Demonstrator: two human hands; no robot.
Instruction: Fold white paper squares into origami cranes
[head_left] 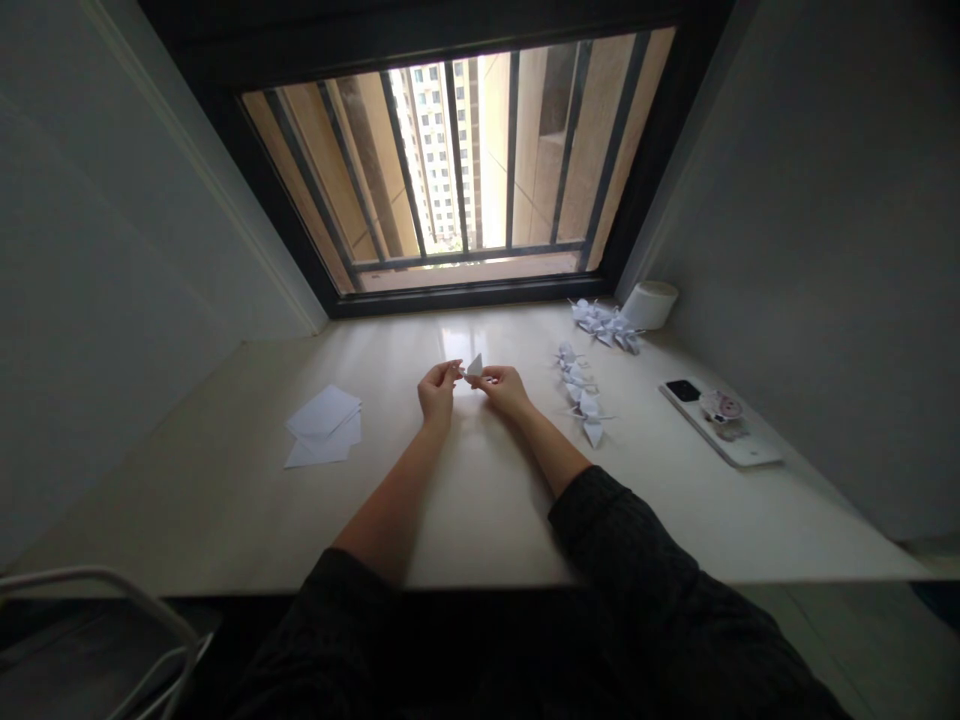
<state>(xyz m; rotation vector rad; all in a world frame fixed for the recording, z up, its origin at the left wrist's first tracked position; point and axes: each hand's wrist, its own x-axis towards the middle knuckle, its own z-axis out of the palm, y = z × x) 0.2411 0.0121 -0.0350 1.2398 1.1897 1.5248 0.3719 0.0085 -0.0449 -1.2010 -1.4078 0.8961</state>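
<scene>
Both my hands meet over the middle of the pale table (pixel 480 520), pinching one small folded white paper piece (pixel 474 366). My left hand (pixel 439 390) grips its left side with fingertips. My right hand (pixel 506 388) grips its right side. The paper stands up as a small pointed triangle between the fingers, just above the table top. A stack of flat white paper sheets (pixel 325 427) lies to the left of my left hand. A row of folded white paper cranes (pixel 581 392) lies to the right of my right hand.
More folded cranes (pixel 606 324) sit at the back right beside a white cylindrical roll (pixel 650 304). A white phone (pixel 718 420) with a round grip lies at the right. A barred window (pixel 465 170) is behind the table. A chair frame (pixel 112 630) is at lower left.
</scene>
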